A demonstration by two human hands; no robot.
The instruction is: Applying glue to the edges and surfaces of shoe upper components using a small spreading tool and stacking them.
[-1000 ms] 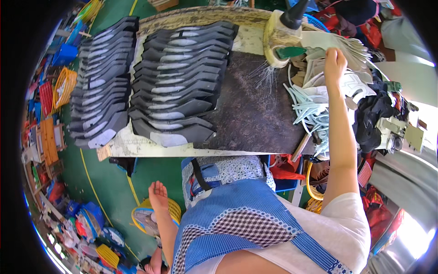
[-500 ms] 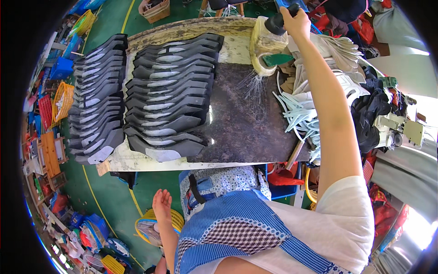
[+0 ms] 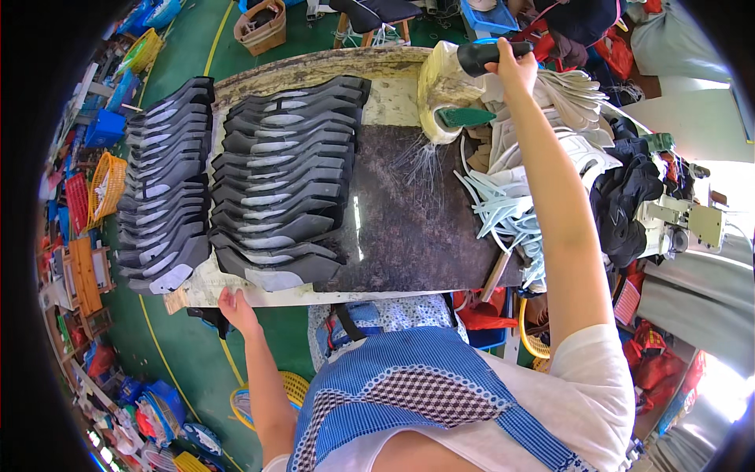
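My right hand [image 3: 515, 75] reaches across the table with its fingers wrapped round a black cylindrical piece [image 3: 484, 57]. That piece meets the top of a yellowish, glue-crusted jug [image 3: 442, 82]; I cannot tell whether it is a cap or a separate tool. From the jug's side opening sticks a green flat-bladed piece [image 3: 468, 117], with stringy glue strands [image 3: 425, 164] below. My left hand [image 3: 238, 311] is at the table's front edge, fingers slightly apart and nothing visible in them. Just beyond it lie two rows of overlapping black-and-grey shoe-upper pieces, a left row [image 3: 165, 181] and a right row [image 3: 275, 185].
A dark, stained board [image 3: 417, 228] covers the table's middle right. Beside it are pale blue strips [image 3: 511, 212], white cut pieces [image 3: 574, 98] and a wooden-handled tool [image 3: 496, 275]. A sewing machine [image 3: 692, 220] stands at the right. Yellow baskets [image 3: 108, 189] sit on the floor.
My left hand has risen from beside my apron to the table's front edge. My right hand keeps hold of the black piece, which now lies more level. The view has shifted slightly.
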